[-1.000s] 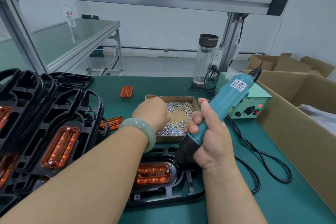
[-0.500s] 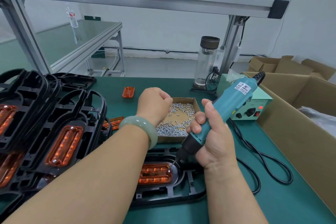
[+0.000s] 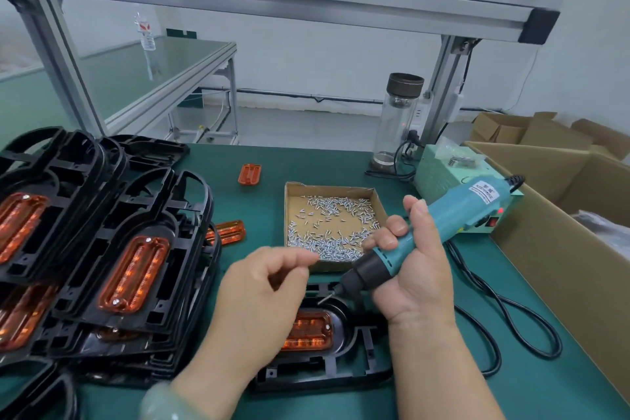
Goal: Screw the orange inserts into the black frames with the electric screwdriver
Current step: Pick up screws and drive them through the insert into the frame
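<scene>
Green matting covered the worktop (image 3: 341,160) under an aluminium shelf, and a big part of the job was already lying on it. At your left, the stack of black frames (image 3: 163,201) showed orange inserts seated in the frames. The top insert (image 3: 134,274) had a bright screw head at each end, so I judged this one finished. At the back of the stack, one bare frame (image 3: 146,150) seemed to have no insert yet. Two loose inserts (image 3: 250,174) lay apart on the matting, so some work was left.

The frame in work (image 3: 341,372) lay flat in front of you, just before the cardboard tray (image 3: 286,215) of small screws. Its orange insert (image 3: 312,331) sat in the oval recess, ribbed and half transparent, and one screw (image 3: 327,327) was seen at its right end. Your left hand (image 3: 262,297) hid the other end, so I could not say if that end was fastened.

Your right hand (image 3: 419,283) kept a firm grip around the body of the electric screwdriver (image 3: 439,225). The tool was tilted, and its bit hung just above the frame, near the insert's right end, without touching it. The left grip was a pinch, thumb against forefinger. The hand was blurred, so perhaps a screw was between the fingers, but I could not tell.
</scene>
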Tool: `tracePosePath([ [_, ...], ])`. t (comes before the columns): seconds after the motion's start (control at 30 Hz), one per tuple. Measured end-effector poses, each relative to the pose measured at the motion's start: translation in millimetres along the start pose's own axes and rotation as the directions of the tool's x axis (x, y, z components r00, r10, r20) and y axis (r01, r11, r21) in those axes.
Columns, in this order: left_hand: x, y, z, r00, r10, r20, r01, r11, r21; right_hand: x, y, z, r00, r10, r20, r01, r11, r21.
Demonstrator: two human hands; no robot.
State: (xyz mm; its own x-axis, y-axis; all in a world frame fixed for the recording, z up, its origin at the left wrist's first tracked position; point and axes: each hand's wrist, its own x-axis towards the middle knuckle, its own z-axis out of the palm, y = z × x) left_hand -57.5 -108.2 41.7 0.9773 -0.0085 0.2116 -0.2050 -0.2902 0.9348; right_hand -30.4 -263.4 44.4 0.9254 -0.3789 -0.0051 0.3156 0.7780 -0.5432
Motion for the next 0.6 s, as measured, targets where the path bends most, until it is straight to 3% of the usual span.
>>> tracePosePath([
  [0.3, -1, -15, -9, 0.984, -0.172, 0.05, 0.178, 0.907, -0.381, -1, -3, 3, 0.998, -0.05, -0.038, 0.056, 0.982, 0.18],
  [0.6, -5, -15, -3, 0.985, -0.153, 0.078, 0.169, 0.946, -0.276, -4, 3, 8, 0.994, -0.069, -0.08, 0.081, 0.982, 0.17],
])
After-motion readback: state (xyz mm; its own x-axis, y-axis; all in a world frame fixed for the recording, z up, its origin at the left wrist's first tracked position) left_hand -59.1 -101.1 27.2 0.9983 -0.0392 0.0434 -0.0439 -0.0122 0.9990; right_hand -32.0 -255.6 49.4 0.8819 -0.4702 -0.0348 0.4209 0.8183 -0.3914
